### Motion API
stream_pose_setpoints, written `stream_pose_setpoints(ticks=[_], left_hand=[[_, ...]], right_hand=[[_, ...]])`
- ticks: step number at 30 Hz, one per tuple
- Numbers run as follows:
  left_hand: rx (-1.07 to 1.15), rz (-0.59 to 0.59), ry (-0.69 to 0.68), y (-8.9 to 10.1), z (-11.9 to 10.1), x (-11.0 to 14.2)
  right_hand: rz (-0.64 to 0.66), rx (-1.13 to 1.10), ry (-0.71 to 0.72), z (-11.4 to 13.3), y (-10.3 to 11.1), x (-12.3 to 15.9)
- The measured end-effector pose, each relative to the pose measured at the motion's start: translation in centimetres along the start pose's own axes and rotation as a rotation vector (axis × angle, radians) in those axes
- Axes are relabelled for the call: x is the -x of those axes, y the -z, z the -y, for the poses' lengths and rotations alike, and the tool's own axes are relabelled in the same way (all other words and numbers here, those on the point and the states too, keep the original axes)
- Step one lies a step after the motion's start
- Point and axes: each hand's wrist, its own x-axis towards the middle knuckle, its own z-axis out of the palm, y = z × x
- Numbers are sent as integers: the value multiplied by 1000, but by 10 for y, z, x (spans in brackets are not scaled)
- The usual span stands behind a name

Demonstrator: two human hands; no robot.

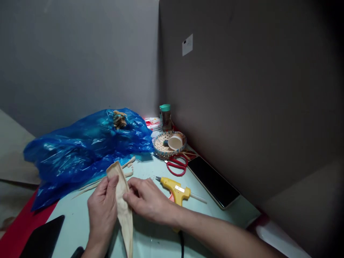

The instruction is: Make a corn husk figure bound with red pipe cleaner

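Between my hands is a long, pale tan strip (122, 208) that looks like dried plant husk, broad at its upper end and narrowing toward me. My left hand (103, 206) grips its left edge near the top, thumb on the face. On the right edge, the thumb and bent fingers of my right hand (145, 199) pinch the strip. A yellow glue gun (176, 188) with a clear glue stick in its back lies just beyond my right forearm, which hides part of its handle. Thin loose strips (94, 184) rest on the table behind my left hand.
A blue plastic bag (88, 139) with dried fibres showing covers the back left. Behind the glue gun are red-handled scissors (177, 165), a woven basket (161, 152) holding a white cup (175, 142), and a teal-lidded bottle (166, 118). A phone (215, 182) lies along the right wall.
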Motion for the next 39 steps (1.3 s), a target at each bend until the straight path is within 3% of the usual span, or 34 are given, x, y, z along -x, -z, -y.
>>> stream_pose_setpoints(ticks=[3,5,7,9,14,21,27,33,37,39], left_hand=[[169,95,112,-5,2,1],[245,233,162,-9,1,4],[273,371,139,-14,0,8],[253,437,95,-18,-2,13],[162,370,7,-25,-5,28],[133,171,22,-18,3,22],[192,116,28,-15,8,15],[318,222,100,-18,2,20],[433,408,131,-19,-1,22],[491,437,156,-20,-2,22]], right_hand=[[-100,-6,-43,-2,1,-1],[-179,-12,-96,-5,2,-4],[-242,-30,-128,-10,4,-7],[-280,-43,-121,-14,7,-10],[-354,45,-142,-14,6,-11],[-172,-2,-78,-9,-5,-6],[-224,-24,-107,-9,1,-10],[-296,117,-24,-7,2,-7],[-250,189,-10,-9,0,-6],[-209,165,-23,-10,1,-7]])
